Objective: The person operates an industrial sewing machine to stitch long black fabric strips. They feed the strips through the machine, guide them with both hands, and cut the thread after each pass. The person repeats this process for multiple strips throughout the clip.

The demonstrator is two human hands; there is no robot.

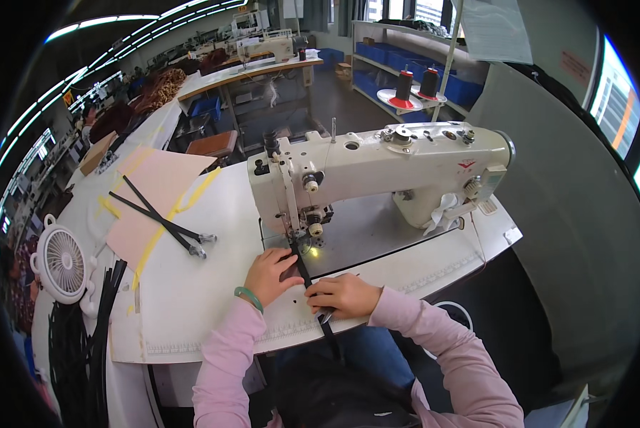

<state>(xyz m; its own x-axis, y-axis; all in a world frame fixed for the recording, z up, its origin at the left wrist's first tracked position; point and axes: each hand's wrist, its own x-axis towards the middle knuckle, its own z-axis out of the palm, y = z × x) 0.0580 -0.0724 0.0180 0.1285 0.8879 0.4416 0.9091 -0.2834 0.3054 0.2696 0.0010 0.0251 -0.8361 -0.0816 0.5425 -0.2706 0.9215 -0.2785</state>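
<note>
A narrow black strap point(303, 269) runs from under the presser foot of a white sewing machine point(363, 160) toward me and over the table's front edge. Beside the needle area, my left hand point(268, 277) rests with fingers and thumb spread, their tips touching the strap's left side. My right hand point(345, 295) is closed on the strap nearer the front edge. Below its fingers shows a small shiny metal piece point(325, 314), whose kind I cannot make out. A yellow light spot falls on the machine bed right of the needle.
Two black straps with metal ends point(197, 250) lie crossed at left, over pink sheet material point(155, 192). A white fan point(63, 262) and a bundle of black straps point(106, 335) are farther left. Black thread cones point(403, 85) stand behind the machine; a grey partition point(548, 192) rises at right.
</note>
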